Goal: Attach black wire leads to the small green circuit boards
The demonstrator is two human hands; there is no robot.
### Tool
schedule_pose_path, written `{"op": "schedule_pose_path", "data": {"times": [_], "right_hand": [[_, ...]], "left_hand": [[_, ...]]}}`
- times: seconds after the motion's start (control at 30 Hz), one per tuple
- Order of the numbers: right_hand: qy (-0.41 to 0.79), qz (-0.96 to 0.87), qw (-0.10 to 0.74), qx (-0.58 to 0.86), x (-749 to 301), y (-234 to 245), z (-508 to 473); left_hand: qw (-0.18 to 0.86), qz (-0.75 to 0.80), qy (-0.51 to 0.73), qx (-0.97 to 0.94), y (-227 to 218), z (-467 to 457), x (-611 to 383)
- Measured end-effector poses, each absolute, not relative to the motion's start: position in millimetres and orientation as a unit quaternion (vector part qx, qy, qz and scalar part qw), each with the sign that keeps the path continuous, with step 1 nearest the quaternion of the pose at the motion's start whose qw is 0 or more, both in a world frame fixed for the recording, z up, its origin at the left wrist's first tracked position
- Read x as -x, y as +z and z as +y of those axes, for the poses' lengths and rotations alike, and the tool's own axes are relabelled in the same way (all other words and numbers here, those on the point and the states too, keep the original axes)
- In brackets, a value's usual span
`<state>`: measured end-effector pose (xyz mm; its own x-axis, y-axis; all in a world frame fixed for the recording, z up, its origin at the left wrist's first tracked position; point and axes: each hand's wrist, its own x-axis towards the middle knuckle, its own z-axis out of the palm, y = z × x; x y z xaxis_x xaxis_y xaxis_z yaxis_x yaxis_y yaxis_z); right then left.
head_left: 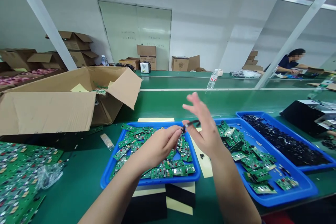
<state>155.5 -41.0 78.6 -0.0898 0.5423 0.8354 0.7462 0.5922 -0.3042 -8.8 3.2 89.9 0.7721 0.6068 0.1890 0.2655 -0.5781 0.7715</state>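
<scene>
My left hand point(164, 143) is closed in a pinch on a small black part point(183, 130) above a blue tray point(105, 178) of green circuit boards point(168, 171). My right hand point(206, 131) is just to its right, its fingers spread and a little blurred. A dark strip point(193, 123) runs from near the left fingertips to beside the right thumb; whether the right hand grips it is unclear. Under the right hand lies a pale yellow sheet point(206, 166) with a small black piece point(202, 156) on it.
Right of me, a second blue tray point(296, 199) holds circuit boards, and another tray point(325, 166) holds many black parts. Board panels point(21, 175) and a clear plastic bag point(49, 175) lie left, below an open carton point(47, 112). A bottle point(212, 78) stands behind; a person point(288, 63) works far right.
</scene>
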Motion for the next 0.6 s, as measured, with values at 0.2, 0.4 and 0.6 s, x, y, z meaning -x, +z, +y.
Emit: {"op": "schedule_pose_path", "data": {"times": [0.2,0.4,0.6], "right_hand": [[-0.088,-0.583,0.644,0.487,-177.5,81.9,-45.6],[0.112,-0.662,0.567,0.476,-164.9,86.5,-55.8],[0.034,-0.687,0.599,0.41,-141.3,84.5,-55.3]], "left_hand": [[0.349,0.238,0.333,-0.843,88.4,9.8,22.7],[0.221,0.171,0.401,-0.872,89.1,13.7,27.1],[0.169,0.118,0.424,-0.882,88.2,15.8,25.7]]}}
